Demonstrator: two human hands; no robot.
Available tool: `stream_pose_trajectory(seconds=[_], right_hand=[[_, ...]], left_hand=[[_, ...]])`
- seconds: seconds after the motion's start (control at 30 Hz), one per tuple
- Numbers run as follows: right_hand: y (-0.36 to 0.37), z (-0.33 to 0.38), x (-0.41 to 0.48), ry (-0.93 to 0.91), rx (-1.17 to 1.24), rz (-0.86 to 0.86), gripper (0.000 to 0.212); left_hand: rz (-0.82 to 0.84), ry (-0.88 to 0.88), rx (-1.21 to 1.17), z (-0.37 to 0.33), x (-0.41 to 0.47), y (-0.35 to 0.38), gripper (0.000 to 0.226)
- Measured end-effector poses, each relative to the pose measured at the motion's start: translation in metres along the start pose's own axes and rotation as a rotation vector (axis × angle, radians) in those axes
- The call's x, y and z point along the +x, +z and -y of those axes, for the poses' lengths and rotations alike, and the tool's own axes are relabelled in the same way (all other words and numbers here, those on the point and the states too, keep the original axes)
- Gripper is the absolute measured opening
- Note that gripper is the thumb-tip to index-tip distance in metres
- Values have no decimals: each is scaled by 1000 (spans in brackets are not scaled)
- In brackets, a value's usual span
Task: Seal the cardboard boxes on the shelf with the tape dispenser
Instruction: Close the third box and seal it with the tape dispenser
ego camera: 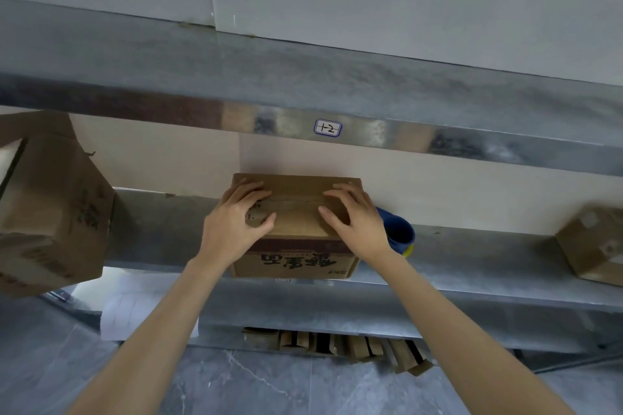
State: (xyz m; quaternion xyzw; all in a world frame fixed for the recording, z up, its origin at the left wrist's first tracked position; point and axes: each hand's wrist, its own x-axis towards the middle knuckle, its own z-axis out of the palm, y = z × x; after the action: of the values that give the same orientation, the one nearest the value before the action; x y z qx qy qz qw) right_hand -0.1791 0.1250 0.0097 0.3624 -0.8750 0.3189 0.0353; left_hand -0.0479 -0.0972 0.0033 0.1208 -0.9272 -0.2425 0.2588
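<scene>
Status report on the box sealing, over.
On the cardboard box top, flaps closed: left hand, right hand, both pressing. Blue tape dispenser on the shelf right of the box, unheld, partly hidden by right hand.

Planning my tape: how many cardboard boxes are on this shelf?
3: the left box at the frame edge, the middle box under the left hand and right hand, the right box partly cropped. Others may be hidden.

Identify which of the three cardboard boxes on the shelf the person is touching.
The middle box, under the left hand and right hand; the large left box and small right box are untouched.
</scene>
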Motion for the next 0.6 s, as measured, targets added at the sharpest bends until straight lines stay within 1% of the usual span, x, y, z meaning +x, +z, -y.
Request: stream_pose_trajectory(seconds=[0.07, 0.1, 0.13, 0.17, 0.23, 0.3, 0.4, 0.47, 0.6], right_hand=[[-5, 0, -3, 110, 335, -152, 26], [-8, -4, -5, 187, 441, -247, 23], [-9, -12, -7, 269, 474, -311, 22], [-10, -23, -8, 335, 437, -327, 23], [-9, -50, -12, 417, 269, -250, 26], [-5, -73, -19, 454, 130, -149, 29], [3, -95, -29, 437, 13, -21, 41], [8, -105, -33, 419, -71, 99, 51], [14, -114, -34, 360, -332, 266, 67]], left_hand=[[-9, -4, -5, 0, -1, 0, 37], [-16, -12, -8, -1, -1, 0, 36], [-22, -20, -11, -1, -1, 0, 36], [-26, -27, -15, -2, -2, 0, 35], [-34, -28, -21, -1, -1, 0, 36], [-45, -25, -25, -1, -1, 0, 43], [-51, -21, -23, -1, -2, 1, 49], [-51, -18, -22, -1, -2, 2, 49], [-50, -16, -23, 2, -1, 4, 48]])
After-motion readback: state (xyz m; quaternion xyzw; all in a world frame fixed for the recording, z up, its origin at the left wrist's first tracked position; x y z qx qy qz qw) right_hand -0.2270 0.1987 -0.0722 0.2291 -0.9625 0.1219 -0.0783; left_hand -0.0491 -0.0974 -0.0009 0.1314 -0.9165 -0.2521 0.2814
